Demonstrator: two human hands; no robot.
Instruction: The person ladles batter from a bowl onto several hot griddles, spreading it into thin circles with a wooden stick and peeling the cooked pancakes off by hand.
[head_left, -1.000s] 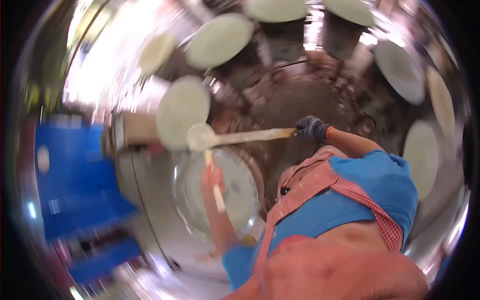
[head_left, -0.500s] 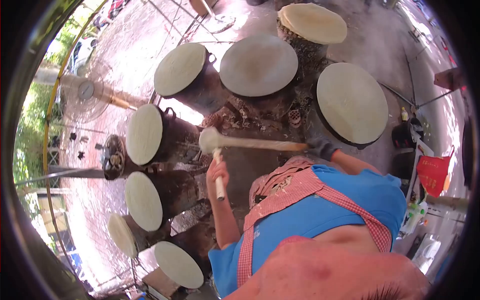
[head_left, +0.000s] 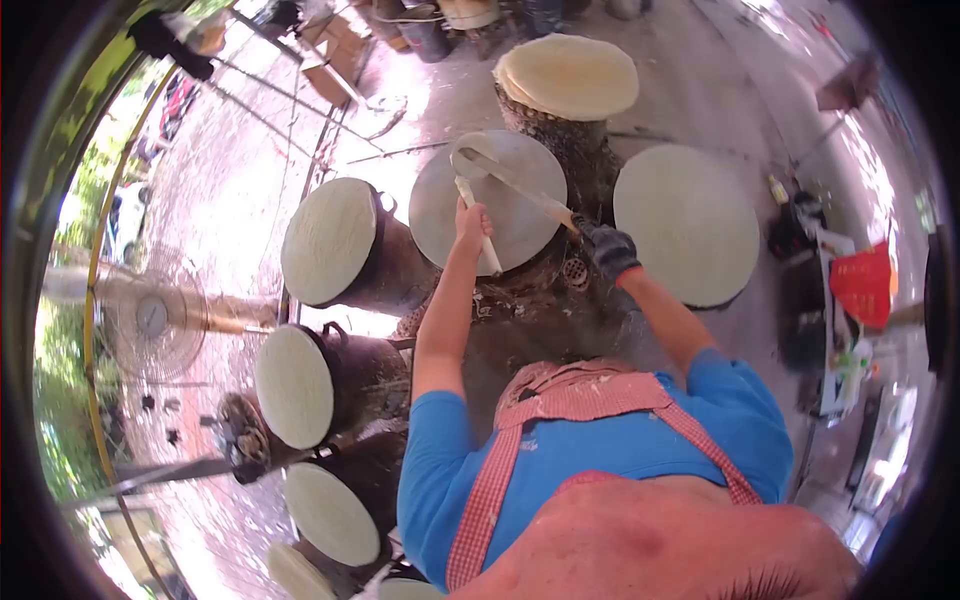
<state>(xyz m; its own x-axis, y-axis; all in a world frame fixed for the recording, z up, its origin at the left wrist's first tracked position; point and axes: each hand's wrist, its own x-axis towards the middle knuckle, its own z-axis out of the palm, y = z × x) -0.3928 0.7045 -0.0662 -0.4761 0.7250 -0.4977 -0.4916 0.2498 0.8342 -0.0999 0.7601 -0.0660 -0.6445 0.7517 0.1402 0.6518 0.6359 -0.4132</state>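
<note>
My bare left hand (head_left: 474, 222) is closed around a pale round stick (head_left: 489, 255), slanting over the near part of a grey-white round pot top (head_left: 430, 215). My right hand (head_left: 608, 250), in a dark glove, grips the wooden handle of a long ladle (head_left: 535, 195) with a rounded, pale end. That end overlaps the far part of the same pot top, close to the upper tip of the stick. Right of the glove is a wide, pale pot top (head_left: 687, 225).
Pots with pale round tops (head_left: 328, 240) curve down my left side. A stack of round pale sheets (head_left: 566, 75) rests on a dark stand at the back. A fan (head_left: 152, 315) stands far left; a red cloth-like item (head_left: 862, 285) hangs at right.
Both hands have moved forward, bringing the stick and ladle from near my apron to over the middle pot top. The view has also shifted, with the pots appearing lower.
</note>
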